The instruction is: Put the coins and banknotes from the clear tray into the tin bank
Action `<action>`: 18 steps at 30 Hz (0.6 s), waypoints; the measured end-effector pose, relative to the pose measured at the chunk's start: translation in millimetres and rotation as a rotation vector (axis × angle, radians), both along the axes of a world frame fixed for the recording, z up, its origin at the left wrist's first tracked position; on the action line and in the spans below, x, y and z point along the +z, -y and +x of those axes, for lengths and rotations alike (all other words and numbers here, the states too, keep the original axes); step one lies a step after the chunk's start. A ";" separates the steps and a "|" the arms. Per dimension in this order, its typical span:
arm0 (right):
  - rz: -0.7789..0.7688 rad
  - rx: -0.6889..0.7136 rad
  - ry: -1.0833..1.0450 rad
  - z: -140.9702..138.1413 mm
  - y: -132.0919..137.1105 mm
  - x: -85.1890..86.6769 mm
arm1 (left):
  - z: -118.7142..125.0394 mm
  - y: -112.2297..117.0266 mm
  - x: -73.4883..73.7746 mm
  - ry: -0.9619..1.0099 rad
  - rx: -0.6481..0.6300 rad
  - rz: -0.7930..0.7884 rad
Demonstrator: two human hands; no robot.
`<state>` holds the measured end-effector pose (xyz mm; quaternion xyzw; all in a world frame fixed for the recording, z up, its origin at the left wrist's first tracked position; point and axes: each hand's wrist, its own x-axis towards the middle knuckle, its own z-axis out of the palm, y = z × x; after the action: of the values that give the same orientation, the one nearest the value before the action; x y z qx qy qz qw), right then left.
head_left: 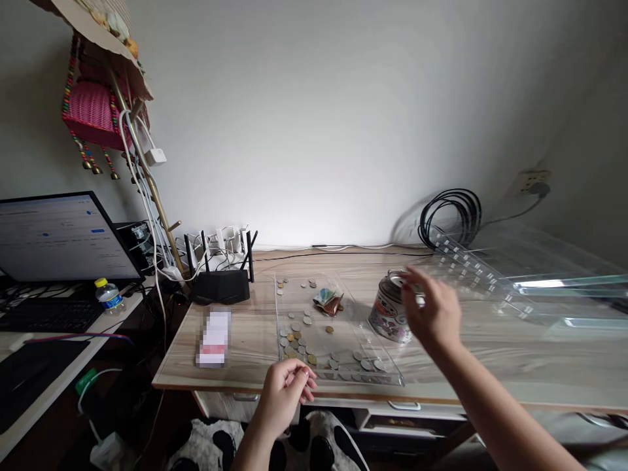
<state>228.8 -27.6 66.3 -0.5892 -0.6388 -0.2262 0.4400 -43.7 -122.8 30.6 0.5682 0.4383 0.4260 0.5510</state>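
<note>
A patterned metal tin (387,316) with a ring at its top stands on the desk, partly behind my right hand (434,309). The fingertips of that hand are drawn together at the tin's upper edge; blur hides whatever is between them. My left hand (290,387) hovers at the desk's front edge, thumb pressed to its curled fingers, and I cannot make out anything held. Just beyond it lies a clear plastic tray (350,330) with many silver and gold coins (330,330) scattered on it. Crumpled banknotes (328,301) rest near its middle.
A black router (220,288) and a blurred-out phone-like slab (214,337) sit left on the desk (179,353). Clear plastic boxes (554,268) and coiled black cable (450,216) are at right. A monitor (63,239) and bottle (110,297) stand far left.
</note>
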 end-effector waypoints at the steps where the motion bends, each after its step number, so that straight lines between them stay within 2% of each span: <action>1: -0.069 0.077 0.069 -12.1 -1.5 -7.2 | 0.0 -0.4 0.4 -0.001 0.003 -0.002; 4: -0.377 0.265 0.307 -47.6 -19.1 -30.4 | 0.8 -1.0 0.6 -0.003 0.004 -0.003; 6: -0.538 0.248 0.392 -61.9 -37.3 -40.0 | 1.0 0.0 0.6 -0.004 0.001 0.002; 9: -0.674 0.193 0.413 -64.3 -57.7 -39.9 | -1.3 3.9 0.7 -0.005 0.000 0.000; 12: -0.688 0.252 0.210 -54.3 -56.8 -31.1 | -5.3 6.1 0.6 -0.019 0.014 0.002; 15: -0.743 0.507 -0.169 -45.8 -39.6 -28.4 | -5.5 -0.8 2.2 -0.071 0.081 0.096; 18: -0.850 0.771 -0.573 -47.1 -18.8 -34.1 | 4.5 -18.3 7.1 -0.106 0.160 0.233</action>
<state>181.7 -8.7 32.2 -0.4774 -0.6959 0.3877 0.3708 -39.2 -104.5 37.7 0.6134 0.4581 0.4858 0.4217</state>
